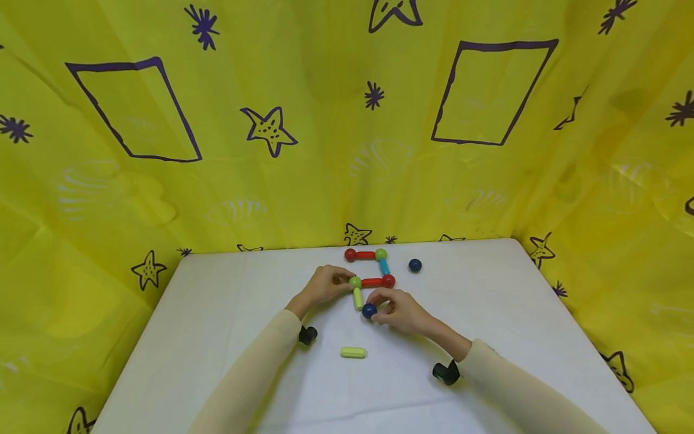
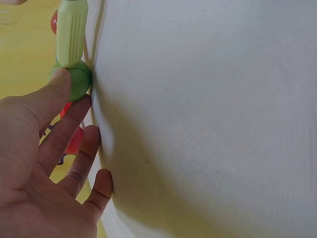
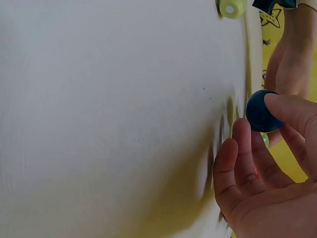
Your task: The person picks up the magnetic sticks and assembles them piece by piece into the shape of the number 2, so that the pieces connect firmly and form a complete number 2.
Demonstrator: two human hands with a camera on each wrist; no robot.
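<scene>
With thumb and fingers my left hand (image 1: 327,283) pinches a green ball (image 2: 79,82) at a corner of a chain of rods and balls. A pale green rod (image 1: 358,299) runs from that ball toward me. My right hand (image 1: 402,310) holds a dark blue ball (image 1: 369,310) between thumb and fingers, right beside the rod's near end; whether they touch I cannot tell. From the green ball a red rod (image 1: 372,282) leads to a red ball (image 1: 388,281), then a blue rod (image 1: 384,267), another green ball (image 1: 381,254), a red rod (image 1: 365,255) and a red ball (image 1: 350,255).
A second dark blue ball (image 1: 414,265) lies on the white table (image 1: 228,313), right of the chain. Nearer to me lies a loose pale green rod (image 1: 353,352). Yellow patterned cloth (image 1: 325,181) hangs behind the table and at both sides.
</scene>
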